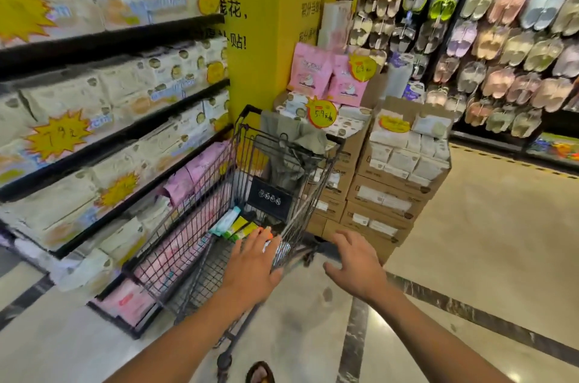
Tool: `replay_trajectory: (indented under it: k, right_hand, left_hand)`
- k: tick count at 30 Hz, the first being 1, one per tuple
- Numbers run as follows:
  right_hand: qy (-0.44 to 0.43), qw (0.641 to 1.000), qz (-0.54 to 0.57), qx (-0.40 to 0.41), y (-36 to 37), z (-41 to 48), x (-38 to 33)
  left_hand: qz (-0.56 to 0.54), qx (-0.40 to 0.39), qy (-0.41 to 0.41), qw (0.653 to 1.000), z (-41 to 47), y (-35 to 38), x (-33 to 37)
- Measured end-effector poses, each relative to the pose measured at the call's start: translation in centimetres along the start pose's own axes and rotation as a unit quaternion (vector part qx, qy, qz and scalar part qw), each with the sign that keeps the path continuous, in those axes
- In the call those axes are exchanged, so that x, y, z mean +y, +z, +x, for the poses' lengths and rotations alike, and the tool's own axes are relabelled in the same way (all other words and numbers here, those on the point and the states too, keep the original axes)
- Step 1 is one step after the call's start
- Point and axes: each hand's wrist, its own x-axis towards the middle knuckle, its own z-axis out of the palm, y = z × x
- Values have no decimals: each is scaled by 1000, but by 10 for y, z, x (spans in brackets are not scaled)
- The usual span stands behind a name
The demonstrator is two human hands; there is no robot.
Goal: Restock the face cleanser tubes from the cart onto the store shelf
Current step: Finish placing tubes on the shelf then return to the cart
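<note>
Setting: store aisle, pale tiled floor (470,257), stocked shelf (109,144) on the left.
Tubes: face cleanser tubes (233,224) lie inside the wire cart (200,216), near its right side.
Left hand (253,266): spread flat over the cart rim, holding nothing.
Right hand (354,263): fingers wide, empty, right of the cart.
Far: cardboard boxes (385,191), slipper wall (501,32).

Face cleanser tubes (233,224): several, lying flat on the floor of the cart's basket at its near end. One pale teal and white, the others yellow-green. Laid side by side, touching, ends angled toward the shelf side.

Cart (200,194): dark wire basket, standing close beside the store shelf (119,138).
</note>
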Motion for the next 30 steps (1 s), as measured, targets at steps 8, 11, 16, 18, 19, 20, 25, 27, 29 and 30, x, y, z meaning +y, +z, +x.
replay_trajectory:
  k: [8,11,16,18,19,20,25,27,29,30]
  right_hand:
    - [-60,997,0,-52,25,193,-5]
    - [-82,993,3,-83,39,254,-13]
    - [-141,981,11,-133,71,350,-28]
    - [-166,973,28,-161,90,388,-34]
    - [-181,967,39,-177,101,406,-37]
    - [-197,959,50,-196,112,423,-41]
    - [-221,934,62,-275,185,487,-50]
    - [-217,922,73,-313,210,503,-54]
    - [-238,912,74,-326,236,520,-55]
    - [-228,908,61,-347,245,527,-56]
  left_hand:
    - [-19,-31,-52,998,134,-8,-78]
    - [-36,-43,-68,996,169,-11,-106]
    - [-59,-38,-123,990,217,5,-150]
    - [-66,-49,-153,985,237,19,-166]
    - [-70,-55,-171,981,246,27,-174]
    - [-75,-63,-187,977,256,34,-180]
    - [-77,-111,-254,958,299,65,-201]
    - [-75,-126,-265,953,312,80,-207]
    - [-75,-136,-281,947,324,100,-214]
    - [-83,-143,-293,942,330,112,-218]
